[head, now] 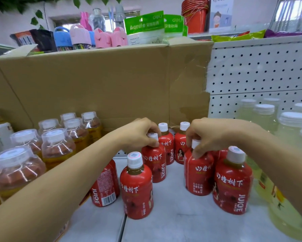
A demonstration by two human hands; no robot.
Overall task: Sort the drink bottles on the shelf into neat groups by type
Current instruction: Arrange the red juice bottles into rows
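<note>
Several red juice bottles with white caps stand upright on the grey shelf (173,222) in the middle. My left hand (139,132) grips the neck and cap of one red bottle (154,165) in the middle row. My right hand (206,135) is closed around the cap of another red bottle (198,175) to its right. Two more red bottles (137,187) (232,186) stand nearer to me, and two stand behind the hands against the cardboard. A group of amber tea bottles (57,145) with clear over-caps fills the left side. Pale yellow bottles (289,130) fill the right.
A tall cardboard box wall (103,84) closes off the back of the shelf. White pegboard (260,70) backs the right part. Above sit pink and blue cases, green packets and red buckets. A red bottle (104,186) stands partly under my left forearm.
</note>
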